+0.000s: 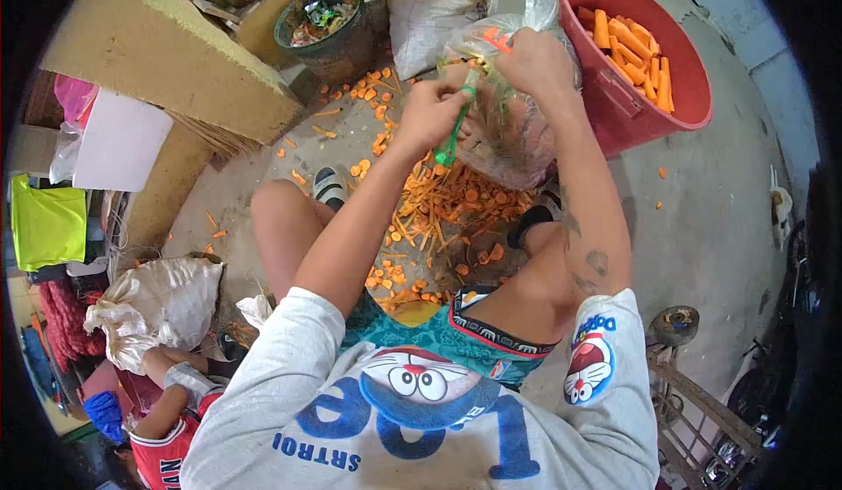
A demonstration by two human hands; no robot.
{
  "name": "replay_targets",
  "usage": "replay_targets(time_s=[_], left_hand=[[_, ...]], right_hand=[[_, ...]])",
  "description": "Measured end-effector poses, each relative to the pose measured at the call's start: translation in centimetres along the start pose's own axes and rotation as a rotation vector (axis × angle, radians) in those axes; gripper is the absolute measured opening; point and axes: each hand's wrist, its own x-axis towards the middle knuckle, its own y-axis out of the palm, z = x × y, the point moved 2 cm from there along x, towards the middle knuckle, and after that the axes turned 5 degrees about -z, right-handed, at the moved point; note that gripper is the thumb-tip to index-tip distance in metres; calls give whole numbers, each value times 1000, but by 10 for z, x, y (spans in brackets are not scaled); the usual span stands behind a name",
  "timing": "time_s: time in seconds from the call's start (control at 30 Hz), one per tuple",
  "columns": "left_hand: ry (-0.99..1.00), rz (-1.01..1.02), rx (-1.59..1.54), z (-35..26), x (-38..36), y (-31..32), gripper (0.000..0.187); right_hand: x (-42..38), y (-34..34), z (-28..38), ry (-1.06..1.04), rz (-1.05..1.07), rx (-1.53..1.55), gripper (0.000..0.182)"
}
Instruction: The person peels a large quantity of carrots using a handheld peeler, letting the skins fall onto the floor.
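Observation:
My left hand (428,115) is closed around a slim green plastic tool (453,135) whose looped lower end hangs below the fingers. To its right, my right hand (537,62) is closed, with a small bright orange piece (496,39) sticking out at the fingertips; I cannot tell its kind. Just beneath both hands, a clear plastic bag (509,144) of produce stands on the floor. A heap of carrot peels and cut ends (447,205) lies between my feet, partly under the bag.
A red tub (645,109) of peeled carrots stands close at the right. A dark bucket of scraps (320,39) and a white sack (434,21) are at the back. Another person (167,437) sits at lower left near a white sack (167,301). A metal rack (702,402) is lower right.

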Motion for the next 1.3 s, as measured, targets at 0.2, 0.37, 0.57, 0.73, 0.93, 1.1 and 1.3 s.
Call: replay_targets(time_s=[0.2,0.37,0.57,0.73,0.93,1.1,1.3], left_hand=[[266,-23,31,10,-9,49,22],[18,-42,-115,13,-44,46,21],[336,-212,53,17,1,95,22],[217,43,338,10,-58,95,26],[120,-117,143,46,-50,0,31],[447,-181,595,8,-16,-44,31],[602,52,813,-36,-10,-35,30]], right_hand=[[-2,-6,-17,-109,-170,53,33],[7,-17,-61,16,-277,143,35],[6,-19,-42,-11,-277,284,37],[20,-26,-74,134,-308,363,38],[16,-31,-65,122,-308,354,58],[7,-23,-66,27,-124,186,78],[5,-15,-78,102,9,-5,67]])
